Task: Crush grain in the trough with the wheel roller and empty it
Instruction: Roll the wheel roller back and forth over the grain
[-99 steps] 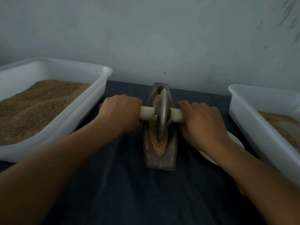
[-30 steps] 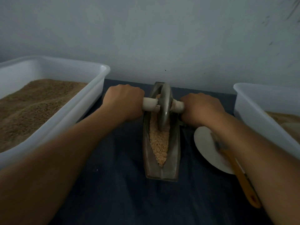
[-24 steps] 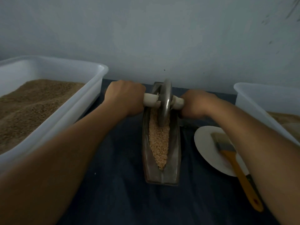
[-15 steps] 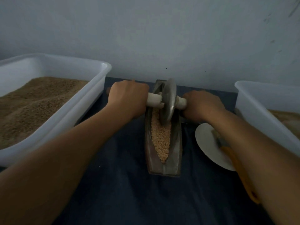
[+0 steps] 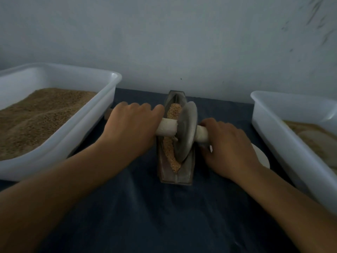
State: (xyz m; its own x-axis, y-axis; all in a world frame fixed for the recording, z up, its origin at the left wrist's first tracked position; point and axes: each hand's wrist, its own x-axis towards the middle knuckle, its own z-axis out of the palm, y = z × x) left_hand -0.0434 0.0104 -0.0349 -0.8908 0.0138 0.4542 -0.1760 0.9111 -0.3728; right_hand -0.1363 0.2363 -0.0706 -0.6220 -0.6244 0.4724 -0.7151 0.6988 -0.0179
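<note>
A narrow metal trough (image 5: 175, 177) lies lengthwise on the dark cloth in the middle, with tan grain (image 5: 173, 112) along its groove. The grey wheel roller (image 5: 187, 132) stands in the trough near its middle, tilted a little to the right. A pale axle handle (image 5: 166, 130) runs through it. My left hand (image 5: 131, 128) grips the left end of the axle. On the other side my right hand (image 5: 228, 150) grips the right end. Grain shows both beyond and in front of the wheel.
A white tub (image 5: 60, 141) heaped with brown grain stands at the left. Another white tub (image 5: 291, 143) with paler contents stands at the right. A white plate (image 5: 262, 157) lies partly hidden behind my right hand. A pale wall rises close behind the trough.
The wheel has rolled from the far end of the trough back toward me, to its middle. Both hands came with it. My right arm now hides the brush on the plate.
</note>
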